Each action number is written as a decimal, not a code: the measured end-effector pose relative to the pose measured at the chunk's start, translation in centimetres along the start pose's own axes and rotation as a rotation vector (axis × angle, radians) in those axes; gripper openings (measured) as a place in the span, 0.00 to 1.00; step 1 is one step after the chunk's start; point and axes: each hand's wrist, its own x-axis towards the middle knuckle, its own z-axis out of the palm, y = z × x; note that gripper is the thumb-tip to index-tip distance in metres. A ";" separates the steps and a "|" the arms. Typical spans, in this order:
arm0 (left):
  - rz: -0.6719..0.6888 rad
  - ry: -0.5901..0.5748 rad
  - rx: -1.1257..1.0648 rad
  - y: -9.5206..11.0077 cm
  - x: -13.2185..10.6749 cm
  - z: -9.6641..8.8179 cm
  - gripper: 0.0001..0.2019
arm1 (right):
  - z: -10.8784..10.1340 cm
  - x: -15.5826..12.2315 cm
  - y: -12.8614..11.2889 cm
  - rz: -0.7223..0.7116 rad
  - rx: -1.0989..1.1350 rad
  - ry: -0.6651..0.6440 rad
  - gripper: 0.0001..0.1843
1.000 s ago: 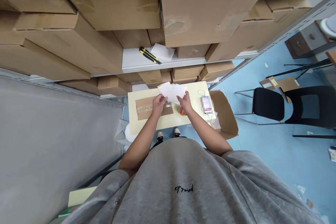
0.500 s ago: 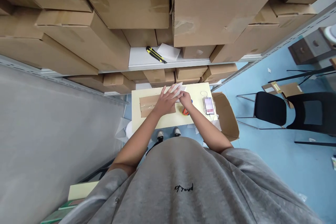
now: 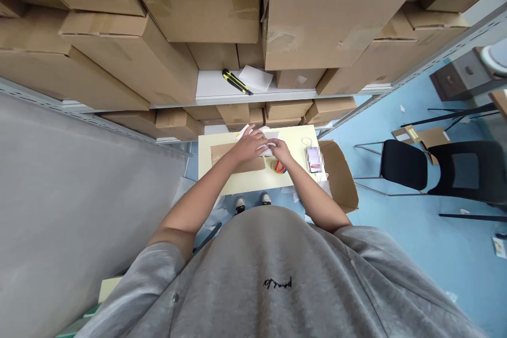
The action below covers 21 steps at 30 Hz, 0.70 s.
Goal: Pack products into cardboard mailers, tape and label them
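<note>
At the small cream table, a sheet of white paper (image 3: 272, 135) lies partly under my hands. My left hand (image 3: 250, 147) rests over it with fingers stretched out and slightly apart; a white flap pokes out beyond these fingers on the left. My right hand (image 3: 280, 151) has thumb and fingers pinched at the paper's near edge, close to my left fingertips. Both hands cover much of the sheet. Below my left hand lies a flat piece of cardboard (image 3: 247, 165) with shiny tape on it. A round orange and yellow object (image 3: 279, 167) sits beside my right wrist.
A phone-like object (image 3: 314, 159) lies at the right end of the table (image 3: 233, 186). Next to it stands an open cardboard box (image 3: 341, 177). A yellow-black utility knife (image 3: 236, 82) lies on the shelf ahead, among stacked boxes. A black chair (image 3: 404, 165) stands to the right.
My left hand has shifted slightly left, and a white flap now shows on its left side. The paper that stood raised between my hands lies lower. My right hand stays nearly in place.
</note>
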 end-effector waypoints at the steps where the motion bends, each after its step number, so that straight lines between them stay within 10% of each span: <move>1: -0.010 -0.008 -0.017 -0.3 0.0 0.2 0.12 | 0.1 -0.1 0.0 -0.006 0.013 0.003 0.11; 21: -0.234 -0.023 -0.054 -2.9 -1.3 3.3 0.11 | 1.8 -2.0 -0.3 -0.070 -0.003 0.141 0.14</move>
